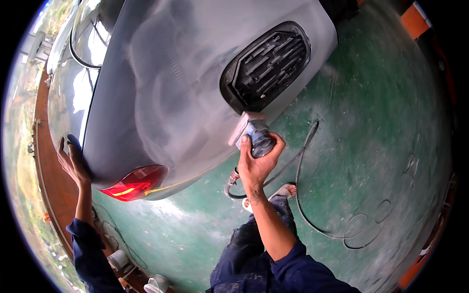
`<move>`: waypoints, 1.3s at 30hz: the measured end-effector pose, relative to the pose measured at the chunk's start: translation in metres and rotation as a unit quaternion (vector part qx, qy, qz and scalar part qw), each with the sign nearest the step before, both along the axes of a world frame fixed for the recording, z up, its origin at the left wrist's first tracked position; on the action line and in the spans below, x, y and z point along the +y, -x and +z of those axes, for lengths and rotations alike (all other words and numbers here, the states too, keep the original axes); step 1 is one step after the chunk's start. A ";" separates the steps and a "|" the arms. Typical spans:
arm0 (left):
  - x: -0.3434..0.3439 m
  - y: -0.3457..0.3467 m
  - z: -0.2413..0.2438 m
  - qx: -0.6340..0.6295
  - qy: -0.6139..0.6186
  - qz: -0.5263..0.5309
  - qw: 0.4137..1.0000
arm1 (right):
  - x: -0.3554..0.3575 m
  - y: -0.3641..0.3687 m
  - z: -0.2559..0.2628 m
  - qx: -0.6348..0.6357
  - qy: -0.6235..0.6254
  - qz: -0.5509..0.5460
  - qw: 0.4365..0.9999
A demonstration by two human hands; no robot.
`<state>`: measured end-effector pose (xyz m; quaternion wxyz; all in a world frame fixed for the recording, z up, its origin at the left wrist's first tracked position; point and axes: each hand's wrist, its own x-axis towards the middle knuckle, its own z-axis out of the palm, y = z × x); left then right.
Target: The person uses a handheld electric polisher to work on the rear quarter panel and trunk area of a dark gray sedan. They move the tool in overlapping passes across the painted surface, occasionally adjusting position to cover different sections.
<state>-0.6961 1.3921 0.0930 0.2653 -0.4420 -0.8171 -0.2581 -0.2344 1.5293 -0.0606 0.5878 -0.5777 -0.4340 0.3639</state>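
My right hand grips a pneumatic sander by its dark round body. The sander's pad is tilted against the grey car body panel, just below a black slotted recess. Patchy, dusty sanding marks cover the panel. At the left, my left hand rests with fingers spread on the panel's edge beside the car window. A red tail light lies between the two hands, and yellow tape runs from it along the panel's lower edge.
A dark air hose hangs from a fitting near the sander and trails in loops over the dusty green floor. My sandalled feet stand beside it. Buckets sit at the lower left.
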 end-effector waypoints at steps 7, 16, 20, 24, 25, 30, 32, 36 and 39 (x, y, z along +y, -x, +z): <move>0.003 -0.003 0.000 0.009 -0.006 -0.026 1.000 | -0.011 0.004 -0.008 0.033 0.035 -0.005 0.999; 0.001 -0.003 0.000 -0.009 -0.011 -0.021 1.000 | -0.012 0.004 -0.005 0.026 0.064 -0.006 0.998; -0.003 0.002 0.001 -0.006 -0.015 -0.034 0.999 | -0.013 0.007 0.000 -0.010 0.017 -0.002 1.000; 0.000 0.003 0.001 -0.010 -0.016 -0.033 0.999 | -0.010 0.005 -0.007 -0.006 0.047 -0.023 0.999; -0.003 0.002 -0.001 -0.016 -0.022 -0.033 0.999 | -0.009 0.004 -0.006 0.056 0.062 -0.025 0.996; -0.006 0.006 0.001 -0.001 0.002 -0.037 0.999 | -0.014 0.012 0.009 -0.019 -0.007 0.001 1.000; -0.003 0.005 0.002 0.006 0.009 -0.025 1.000 | -0.016 0.014 0.013 -0.025 -0.005 -0.006 1.000; -0.004 0.003 0.004 0.002 0.001 -0.028 1.000 | -0.013 0.009 -0.003 0.003 0.039 -0.031 0.999; -0.003 0.001 0.001 -0.018 -0.006 -0.017 1.000 | -0.014 0.010 0.007 0.009 0.047 -0.008 0.999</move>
